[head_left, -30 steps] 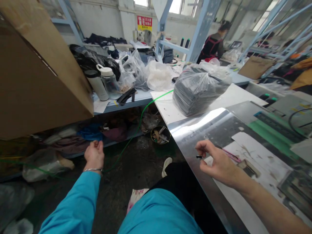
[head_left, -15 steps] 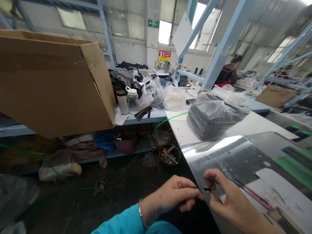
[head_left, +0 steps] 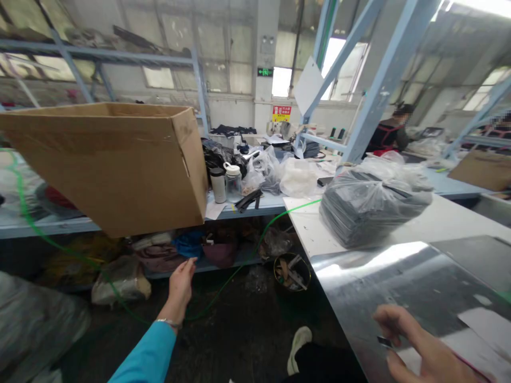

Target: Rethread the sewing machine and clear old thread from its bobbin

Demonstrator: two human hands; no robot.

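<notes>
Left hand [head_left: 181, 284]: swung away from the right hand [head_left: 423, 341] since half a second ago, now out over the floor [head_left: 251, 340]; fingertips together, contents impossible to tell.
Right hand: thumb and fingers clamped on small black piece [head_left: 384, 341].
Small black piece: over metal tabletop [head_left: 359, 290], nearer than bagged stack [head_left: 355, 213].

I find the bare right hand [head_left: 419, 340] blurred, and the bottom edge cuts it off before its wrist. The small dark rectangular piece [head_left: 384, 341] at its fingertips is too small for me to identify. Whether the bare left hand [head_left: 181, 287] pinches anything thin, I can't tell. The big brown cardboard box [head_left: 120, 170] hides its inside from me; the right edge crops the white paper sheet [head_left: 487, 327].
</notes>
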